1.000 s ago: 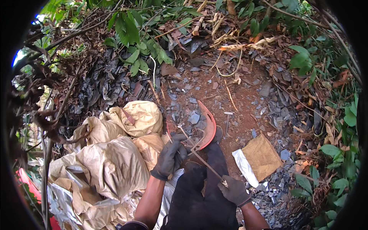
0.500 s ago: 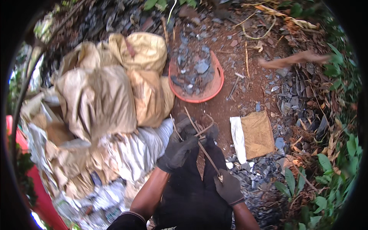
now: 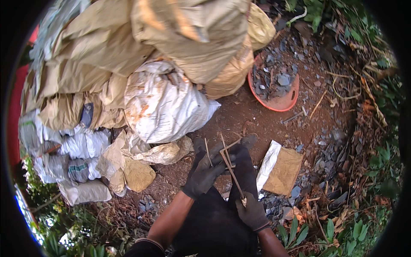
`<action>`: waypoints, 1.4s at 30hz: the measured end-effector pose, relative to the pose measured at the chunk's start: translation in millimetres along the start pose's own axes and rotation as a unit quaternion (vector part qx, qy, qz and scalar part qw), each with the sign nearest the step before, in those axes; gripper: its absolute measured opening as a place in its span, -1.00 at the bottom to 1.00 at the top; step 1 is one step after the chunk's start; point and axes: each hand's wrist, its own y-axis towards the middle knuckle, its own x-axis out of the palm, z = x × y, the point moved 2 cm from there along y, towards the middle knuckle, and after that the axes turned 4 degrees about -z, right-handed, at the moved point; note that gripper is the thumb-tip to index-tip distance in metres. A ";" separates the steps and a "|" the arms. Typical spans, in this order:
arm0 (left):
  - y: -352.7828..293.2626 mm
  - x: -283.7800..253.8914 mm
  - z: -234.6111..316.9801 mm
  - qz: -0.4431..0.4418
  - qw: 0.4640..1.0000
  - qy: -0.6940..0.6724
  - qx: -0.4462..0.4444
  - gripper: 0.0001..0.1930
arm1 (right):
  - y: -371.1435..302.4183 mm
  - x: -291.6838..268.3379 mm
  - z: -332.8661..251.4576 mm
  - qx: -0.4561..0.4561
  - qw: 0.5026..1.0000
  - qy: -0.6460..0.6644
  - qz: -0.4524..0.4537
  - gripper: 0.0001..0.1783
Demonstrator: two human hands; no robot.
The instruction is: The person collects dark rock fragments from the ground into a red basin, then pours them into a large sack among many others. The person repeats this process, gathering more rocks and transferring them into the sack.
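Observation:
Both my hands wear dark grey work gloves and are in front of my dark trousers. My right hand (image 3: 253,213) is closed on the lower, pale end of a long thin brown stick (image 3: 232,172), which slants up and left. Near the stick's upper end, a curved thin piece (image 3: 234,141) crosses it. My left hand (image 3: 201,177) is closed around a shorter thin stick (image 3: 208,152) that pokes up past the fingers. Its fingertips reach the long stick, though I cannot tell how firmly they touch it. Beyond my hands is bare reddish soil.
Stuffed tan sacks (image 3: 102,38) and a dirty white sack (image 3: 167,107) are piled at left. An orange basin (image 3: 278,107) holding dark stone flakes stands at far right, near a hammer-like tool (image 3: 295,116). A folded brown sack (image 3: 283,169) lies beside my right leg.
The view has swung left, so the sacks fill more of it and the basin sits further right. My left hand has shifted slightly; both hands keep their hold on the sticks.

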 end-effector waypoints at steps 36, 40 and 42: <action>-227.8 -68.4 160.2 -0.135 0.923 0.307 0.187 -0.47 | -133.8 27.6 -159.0 -0.177 0.931 -0.204 0.245 -0.69; -232.2 -67.4 151.0 -0.128 0.928 0.292 0.194 -0.49 | -134.1 25.7 -155.0 -0.164 0.934 -0.213 0.235 -0.69; -229.5 -76.2 145.9 -0.126 0.932 0.279 0.191 -0.53 | -137.1 22.4 -162.3 -0.158 0.937 -0.222 0.218 -0.69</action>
